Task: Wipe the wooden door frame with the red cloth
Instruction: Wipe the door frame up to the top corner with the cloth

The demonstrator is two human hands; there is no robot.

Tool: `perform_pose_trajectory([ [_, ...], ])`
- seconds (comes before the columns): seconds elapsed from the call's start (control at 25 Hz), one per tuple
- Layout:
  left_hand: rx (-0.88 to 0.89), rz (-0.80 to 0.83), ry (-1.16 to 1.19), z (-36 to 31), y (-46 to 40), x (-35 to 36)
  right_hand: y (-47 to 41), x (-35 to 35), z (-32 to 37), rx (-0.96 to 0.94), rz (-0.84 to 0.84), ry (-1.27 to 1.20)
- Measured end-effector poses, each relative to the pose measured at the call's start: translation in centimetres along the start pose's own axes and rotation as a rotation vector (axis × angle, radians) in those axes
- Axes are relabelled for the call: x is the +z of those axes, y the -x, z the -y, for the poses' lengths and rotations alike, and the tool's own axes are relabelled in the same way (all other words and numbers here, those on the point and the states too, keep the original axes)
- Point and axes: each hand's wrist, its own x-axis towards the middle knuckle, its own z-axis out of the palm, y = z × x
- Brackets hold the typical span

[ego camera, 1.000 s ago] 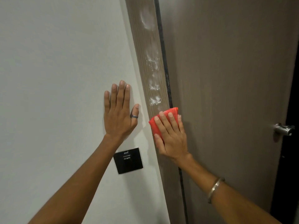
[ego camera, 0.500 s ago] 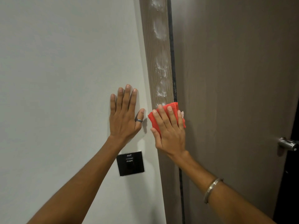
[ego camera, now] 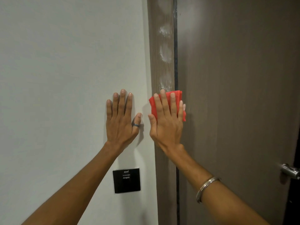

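Right hand [ego camera: 167,125], fingers straight, is pressing cloth [ego camera: 177,95] flat on frame [ego camera: 162,70]; left hand [ego camera: 121,124] is lying spread on wall [ego camera: 65,78].

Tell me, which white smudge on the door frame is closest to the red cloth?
The lowest smudge, right above the cloth under the right hand; the others sit higher up the frame.

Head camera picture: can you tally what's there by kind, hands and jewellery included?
Hands: 2 (left hand, right hand)
Jewellery: 2 (ring, bangle)
Red cloth: 1
Door frame: 1
Door: 1
Door handle: 1
Black wall panel: 1
Total: 9
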Motion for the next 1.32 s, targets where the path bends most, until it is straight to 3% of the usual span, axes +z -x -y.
perform_pose_trajectory([
  [0.72,-0.017,-0.086,0.035,0.3,-9.9,-0.8,-9.7,-1.2,-1.7,0.01,-0.053,-0.045],
  [0.88,0.005,-0.092,0.029,0.4,-11.0,-1.0,-11.7,-1.1,-2.5,-0.14,-0.053,-0.001],
  [1.32,-0.013,-0.064,0.089,1.0,-15.8,-2.8,-17.1,-1.8,-2.1,-0.044,-0.038,-0.015],
])
